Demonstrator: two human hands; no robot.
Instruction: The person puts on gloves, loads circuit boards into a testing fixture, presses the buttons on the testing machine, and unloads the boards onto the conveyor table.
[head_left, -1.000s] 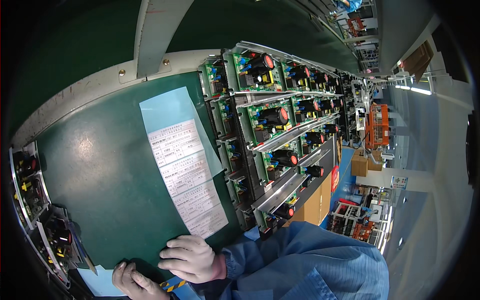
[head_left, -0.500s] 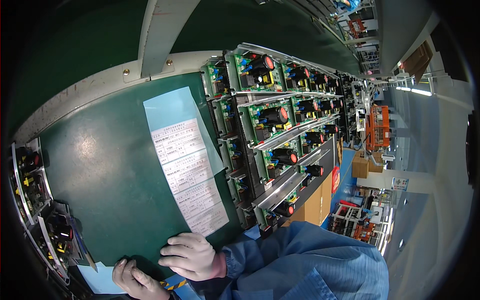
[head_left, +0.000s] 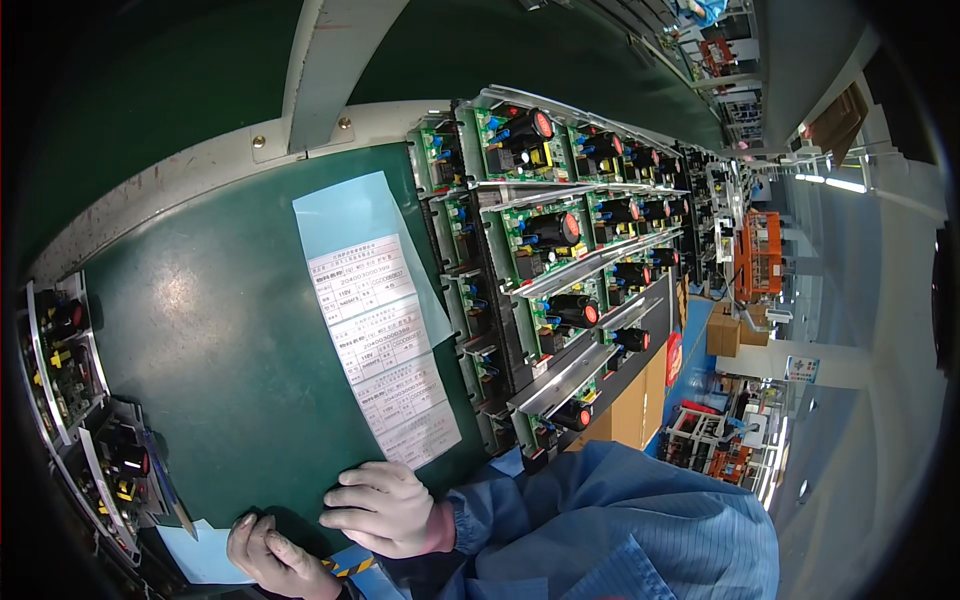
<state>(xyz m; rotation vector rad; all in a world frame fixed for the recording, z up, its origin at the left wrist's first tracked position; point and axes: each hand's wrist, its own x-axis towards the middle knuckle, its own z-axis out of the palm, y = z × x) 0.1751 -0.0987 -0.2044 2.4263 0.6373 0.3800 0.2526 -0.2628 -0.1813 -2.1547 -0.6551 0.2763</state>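
Two pale-gloved hands rest at the front edge of the green work mat (head_left: 220,380). My right hand (head_left: 385,510) lies on the edge, fingers loosely bent and a little apart, nothing seen in them. To its left, my left hand (head_left: 280,555) touches the edge with its fingers lightly curled; the glove's fingertips look dirty, and I see nothing held. A light blue sheet carrying printed white labels (head_left: 385,350) lies beyond my right hand. Beside my left hand are a piece of light blue paper (head_left: 205,553) and a dark blue pen (head_left: 168,488).
Rows of green circuit boards (head_left: 540,235) with black capacitors and metal heat sinks stand on the right. More board assemblies (head_left: 110,460) line the left edge. A grey metal post (head_left: 335,70) rises at the back. Cardboard boxes (head_left: 725,330) sit farther off.
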